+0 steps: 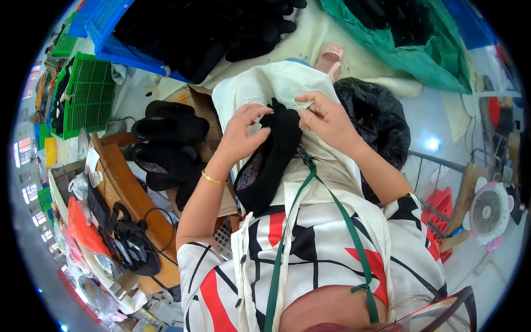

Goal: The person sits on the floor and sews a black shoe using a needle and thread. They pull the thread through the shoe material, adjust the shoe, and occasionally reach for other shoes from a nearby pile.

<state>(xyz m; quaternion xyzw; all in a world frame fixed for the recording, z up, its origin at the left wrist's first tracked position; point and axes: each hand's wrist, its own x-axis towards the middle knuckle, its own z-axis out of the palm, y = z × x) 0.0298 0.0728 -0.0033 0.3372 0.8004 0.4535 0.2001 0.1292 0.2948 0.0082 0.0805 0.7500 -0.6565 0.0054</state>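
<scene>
A black fabric shoe (pixel 276 157) with a patterned lining lies across the white apron (pixel 243 86) on my lap. My left hand (pixel 243 130) curls at the shoe's far end, fingertips on its black edge beside a small black tuft (pixel 274 105). Just right of that end, my right hand (pixel 327 119) is closed, thumb against fingers. A small pale thing shows at its fingertips, too small to name. Against the shoe's right side rests a small metal tool (pixel 303 155), close to the green cord (pixel 312 169) that hangs from my neck.
Several black shoes (pixel 171 127) are stacked on a cardboard box (pixel 202 108) at left. Ahead stands a blue crate (pixel 133 47) of black pieces; far right, a green sack (pixel 442 61). A black plastic bag (pixel 381 116) sits right of my lap, a fan (pixel 489 210) farther right.
</scene>
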